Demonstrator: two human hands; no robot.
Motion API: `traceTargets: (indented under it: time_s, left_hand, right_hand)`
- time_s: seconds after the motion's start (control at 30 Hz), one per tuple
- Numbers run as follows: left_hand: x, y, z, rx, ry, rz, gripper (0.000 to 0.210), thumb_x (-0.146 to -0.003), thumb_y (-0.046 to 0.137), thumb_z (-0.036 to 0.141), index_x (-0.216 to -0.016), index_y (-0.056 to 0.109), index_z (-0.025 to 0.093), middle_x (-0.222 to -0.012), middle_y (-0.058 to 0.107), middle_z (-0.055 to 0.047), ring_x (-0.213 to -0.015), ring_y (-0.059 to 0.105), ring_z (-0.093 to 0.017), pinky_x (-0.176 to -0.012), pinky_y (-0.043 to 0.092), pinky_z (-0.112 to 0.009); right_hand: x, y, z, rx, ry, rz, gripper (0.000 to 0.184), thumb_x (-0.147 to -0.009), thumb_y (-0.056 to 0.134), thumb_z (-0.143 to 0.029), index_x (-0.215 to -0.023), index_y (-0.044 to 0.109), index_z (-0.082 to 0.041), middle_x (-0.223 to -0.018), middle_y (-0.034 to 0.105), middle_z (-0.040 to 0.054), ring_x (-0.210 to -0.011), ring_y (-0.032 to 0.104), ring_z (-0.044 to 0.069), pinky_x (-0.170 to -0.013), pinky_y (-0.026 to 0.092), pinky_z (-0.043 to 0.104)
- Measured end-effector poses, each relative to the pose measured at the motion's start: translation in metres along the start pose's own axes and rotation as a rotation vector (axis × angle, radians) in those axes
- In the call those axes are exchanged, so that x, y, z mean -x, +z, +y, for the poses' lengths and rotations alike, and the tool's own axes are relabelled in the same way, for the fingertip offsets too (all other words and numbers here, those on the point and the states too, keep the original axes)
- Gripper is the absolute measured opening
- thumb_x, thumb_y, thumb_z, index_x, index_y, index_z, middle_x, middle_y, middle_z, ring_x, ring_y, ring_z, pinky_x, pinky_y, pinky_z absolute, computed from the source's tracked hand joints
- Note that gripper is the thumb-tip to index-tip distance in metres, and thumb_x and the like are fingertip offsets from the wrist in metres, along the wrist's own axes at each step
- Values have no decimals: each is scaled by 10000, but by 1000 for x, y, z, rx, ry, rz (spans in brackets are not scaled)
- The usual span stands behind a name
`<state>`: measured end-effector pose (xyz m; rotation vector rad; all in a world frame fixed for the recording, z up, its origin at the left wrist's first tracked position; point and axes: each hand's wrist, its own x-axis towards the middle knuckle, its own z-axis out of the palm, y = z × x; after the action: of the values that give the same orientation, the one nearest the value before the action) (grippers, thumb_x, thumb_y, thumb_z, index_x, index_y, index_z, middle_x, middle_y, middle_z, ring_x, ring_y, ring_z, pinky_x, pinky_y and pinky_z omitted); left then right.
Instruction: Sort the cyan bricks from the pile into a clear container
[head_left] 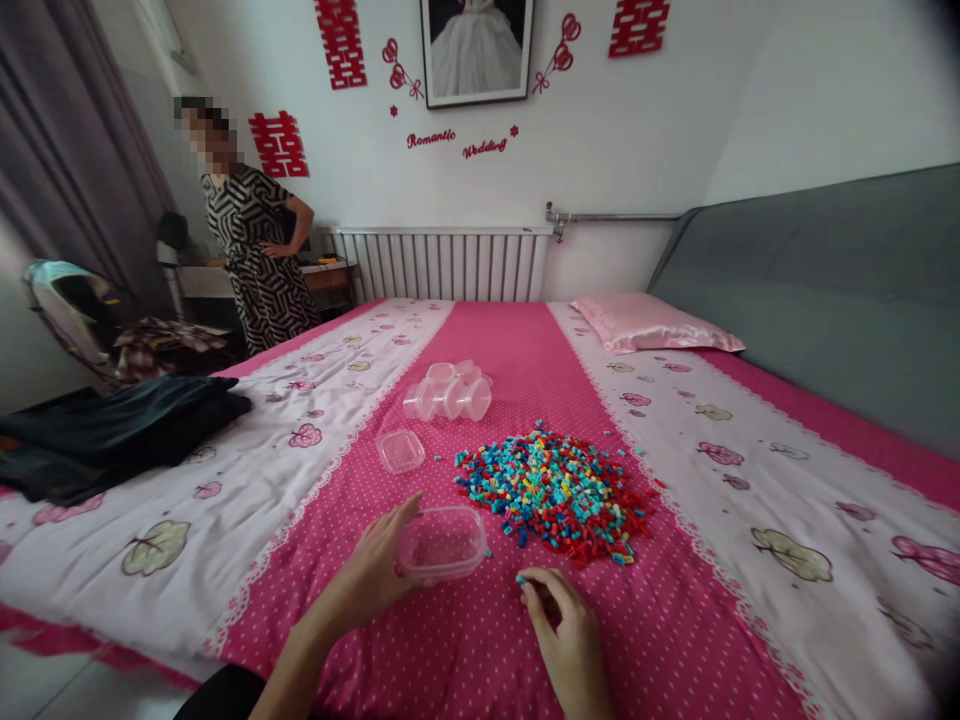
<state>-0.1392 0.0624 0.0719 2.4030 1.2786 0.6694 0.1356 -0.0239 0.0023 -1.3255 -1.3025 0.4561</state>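
Observation:
My left hand (379, 560) is at the left end of a clear plastic container (444, 572), its thumb and fingers around that end. The container is open at the top and sits on the pink dotted bedspread. Between thumb and forefinger, my right hand (559, 610) pinches a tiny light-blue plastic block (520, 579). Just beyond that hand lies a heap of small coloured plastic blocks (555, 490), blue, turquoise, red and yellow. One loose blue piece rests close to the container's right edge. A clear square lid (400, 452) lies flat behind my left hand.
Several clear plastic tubs (450, 392) stand in a cluster farther back on the bed. A pink pillow (656, 322) lies at the right by a grey headboard (817, 300). Dark folded clothes (112, 430) lie at the left. A person (259, 240) stands beyond the bed.

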Motion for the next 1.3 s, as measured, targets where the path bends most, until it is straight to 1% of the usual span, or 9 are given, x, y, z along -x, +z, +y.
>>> traceTargets:
  time_s: [0.1,0.3,0.47,0.77,0.87,1.0,1.1,1.17,1.3]
  left_hand:
    - [2,-2,6,50,3,-46,875,-834,737,339,-1557,249,276,-1365,601,-146,-1254,585,-324,-1073,458,-518]
    - [6,-3,14,94,-1,-181,931,-788,754,276,-1551,221,300,-1385,547,-113,-1247,567,-303,-1079,453,-484]
    - [3,2,23,108,-14,-192,949,-747,702,157,-1546,210,299,-1403,518,-105,-1252,554,-290,-1080,447,-458]
    - [1,10,38,63,33,-232,959,-679,613,75,-1523,214,296,-1331,538,-82,-1233,534,-287,-1064,437,-463]
    - [1,14,44,43,30,-258,991,-656,619,81,-1527,200,299,-1331,520,-84,-1226,532,-288,-1070,429,-446]
    - [0,18,48,30,12,-289,997,-661,638,108,-1530,192,307,-1361,496,-95,-1272,501,-314,-1089,406,-462]
    - [0,17,51,28,-4,-306,981,-685,648,130,-1540,194,293,-1395,482,-111,-1298,484,-326,-1103,386,-478]
    - [2,15,53,26,-8,-305,964,-705,680,175,-1541,212,286,-1419,478,-118,-1311,475,-336,-1115,371,-493]
    - [5,17,52,24,-27,-287,937,-724,776,329,-1526,294,272,-1455,486,-135,-1325,471,-367,-1131,354,-519]
  right_hand:
    - [-1,-1,-2,-4,2,-9,392,-958,509,-505,-930,759,-205,-891,763,95,-783,736,214,-706,605,284]
    - [-1,-1,0,-11,13,-2,390,-948,520,-513,-928,757,-204,-899,765,100,-800,737,223,-734,609,303]
    - [1,-1,2,-29,49,2,380,-928,546,-517,-952,749,-197,-905,766,105,-791,737,228,-725,613,315]
    - [0,-1,6,-109,121,4,420,-891,582,-563,-949,743,-179,-895,767,120,-741,736,235,-670,619,320]
    - [-4,-7,0,-112,98,15,410,-892,587,-555,-932,746,-178,-893,765,122,-773,738,239,-689,617,317]
    - [-15,-17,-25,-53,-6,30,365,-917,568,-519,-916,754,-205,-917,749,111,-825,725,234,-728,602,308]
    - [-26,-15,-48,29,-104,-63,279,-943,544,-415,-929,758,-236,-924,739,93,-853,716,228,-766,579,300]
    - [-33,-7,-59,110,-166,-195,242,-942,520,-303,-926,758,-256,-921,735,72,-851,716,217,-776,562,286]
    - [-35,24,-54,357,-258,-484,291,-842,526,-101,-837,753,-283,-875,737,31,-750,720,178,-672,525,223]
